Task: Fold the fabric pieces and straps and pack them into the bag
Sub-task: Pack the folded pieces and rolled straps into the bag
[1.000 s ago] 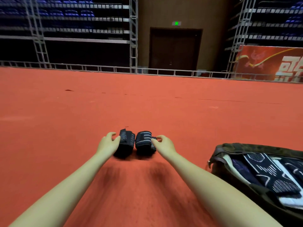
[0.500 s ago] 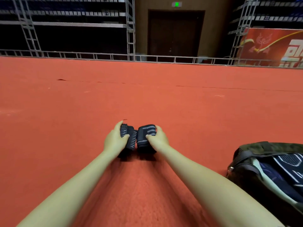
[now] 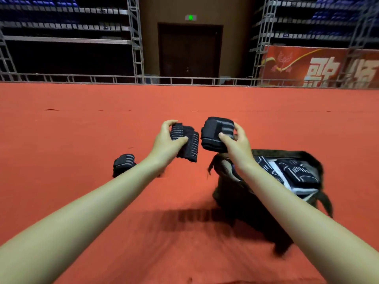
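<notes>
Black folded straps gripped in both hands, seemingly above the bag's rim.

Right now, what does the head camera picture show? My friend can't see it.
Each of the person's hands holds a rolled black strap in the air: left hand, right hand. An open bag sits on the red floor, right.

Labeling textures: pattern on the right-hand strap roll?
Black with grey stripes on the rolled strap; head view.
</notes>
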A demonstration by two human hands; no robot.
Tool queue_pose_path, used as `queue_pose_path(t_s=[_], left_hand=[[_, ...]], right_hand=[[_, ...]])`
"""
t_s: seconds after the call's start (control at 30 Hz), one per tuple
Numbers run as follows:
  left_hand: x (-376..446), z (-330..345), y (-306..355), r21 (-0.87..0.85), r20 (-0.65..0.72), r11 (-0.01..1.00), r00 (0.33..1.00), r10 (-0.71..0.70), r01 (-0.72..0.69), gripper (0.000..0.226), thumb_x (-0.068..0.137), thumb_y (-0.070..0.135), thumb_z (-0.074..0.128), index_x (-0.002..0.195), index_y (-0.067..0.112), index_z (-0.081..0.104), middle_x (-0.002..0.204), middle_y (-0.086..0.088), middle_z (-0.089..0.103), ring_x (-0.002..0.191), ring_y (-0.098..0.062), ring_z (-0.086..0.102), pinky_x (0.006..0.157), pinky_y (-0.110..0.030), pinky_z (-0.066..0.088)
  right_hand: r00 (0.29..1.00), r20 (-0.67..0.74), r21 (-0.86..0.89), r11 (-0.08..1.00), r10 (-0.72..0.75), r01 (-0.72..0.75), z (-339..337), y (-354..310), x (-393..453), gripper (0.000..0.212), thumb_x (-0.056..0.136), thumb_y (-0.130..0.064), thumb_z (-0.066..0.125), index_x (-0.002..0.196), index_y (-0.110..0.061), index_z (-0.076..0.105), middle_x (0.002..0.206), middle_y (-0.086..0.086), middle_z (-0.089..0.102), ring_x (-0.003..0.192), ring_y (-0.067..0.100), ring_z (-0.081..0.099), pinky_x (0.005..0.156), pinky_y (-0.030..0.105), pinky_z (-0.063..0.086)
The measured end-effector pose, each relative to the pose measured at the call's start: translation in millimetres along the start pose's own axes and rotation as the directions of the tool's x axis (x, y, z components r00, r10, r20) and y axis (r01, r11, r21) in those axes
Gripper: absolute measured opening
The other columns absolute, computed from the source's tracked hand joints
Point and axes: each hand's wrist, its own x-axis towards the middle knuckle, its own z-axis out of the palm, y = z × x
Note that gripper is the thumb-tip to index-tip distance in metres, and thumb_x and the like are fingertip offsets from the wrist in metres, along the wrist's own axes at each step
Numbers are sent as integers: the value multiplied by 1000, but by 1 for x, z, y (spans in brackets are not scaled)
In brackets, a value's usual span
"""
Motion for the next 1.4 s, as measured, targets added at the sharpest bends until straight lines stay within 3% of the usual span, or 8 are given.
queue_pose_path(t_s=[0.33, 0.47, 0.7, 0.87, 1.0, 1.13, 1.2, 1.4], left_hand=[[-36, 144, 25, 70, 138, 996, 988, -69, 60, 50, 84, 10, 63, 128, 15, 41, 116, -8, 58, 101, -23, 58, 88, -35, 50], [-35, 172, 8, 189, 110, 970, 978, -177, 154, 49, 86, 17, 63, 130, 15, 40, 116, -6, 58, 92, -16, 52, 72, -20, 38], [-13, 187, -16, 526, 336, 848, 932, -135, -67, 57, 94, 23, 53, 146, 15, 33, 146, -7, 42, 134, -24, 39, 107, -29, 32], [-18, 194, -27, 758, 153, 631, 985, 74, -165, 47, 93, 41, 50, 135, 22, 47, 130, -6, 50, 123, -27, 37, 100, -39, 34], [-11, 163, -26, 670, -77, 729, 963, 259, -143, 40, 92, 39, 52, 129, 22, 54, 125, -5, 51, 119, -27, 40, 97, -41, 33], [-7, 148, -32, 423, 92, 888, 967, -239, 180, 41, 97, 35, 45, 135, 18, 48, 134, -10, 52, 119, -28, 49, 98, -36, 40], [-10, 147, -36, 254, 127, 925, 938, -321, 282, 30, 97, 28, 45, 122, 18, 58, 123, -7, 61, 102, -22, 57, 85, -33, 47], [-5, 144, -13, -1, 44, 989, 988, -147, 147, 23, 96, 9, 47, 93, 13, 69, 90, -2, 65, 85, -14, 56, 64, -23, 43]], right_hand=[[950, -253, -189, 954, 181, -232, -181, 13, -28, 44, 91, -12, 53, 134, -13, 48, 123, 6, 59, 105, 20, 58, 87, 33, 47], [965, -144, -248, 936, 218, -249, -201, 17, -34, 38, 91, -6, 52, 129, -11, 51, 115, 4, 59, 101, 18, 56, 86, 29, 44], [972, -63, -292, 927, 228, -236, -187, 18, -15, 46, 94, -15, 51, 139, -13, 41, 126, -1, 52, 112, 16, 52, 91, 29, 43], [956, -9, -173, 941, 294, -291, -164, 31, -3, 58, 92, -17, 55, 145, -18, 32, 124, 0, 54, 104, 17, 57, 86, 34, 51], [959, 25, -112, 954, 282, -278, -149, 37, 3, 58, 91, -18, 57, 145, -22, 35, 117, 2, 56, 103, 17, 58, 87, 32, 50], [953, 141, -125, 960, 269, -252, -128, 41, -6, 56, 92, -15, 56, 141, -31, 35, 103, -3, 59, 89, 12, 61, 75, 21, 51], [961, 153, -287, 941, 230, -179, -121, 50, -10, 58, 91, -16, 55, 142, -33, 35, 124, -3, 57, 106, 12, 57, 90, 21, 47], [978, 162, -609, 793, 131, -5, -111, 68, -13, 49, 90, -18, 56, 137, -25, 48, 131, 3, 57, 117, 18, 54, 99, 24, 37]])
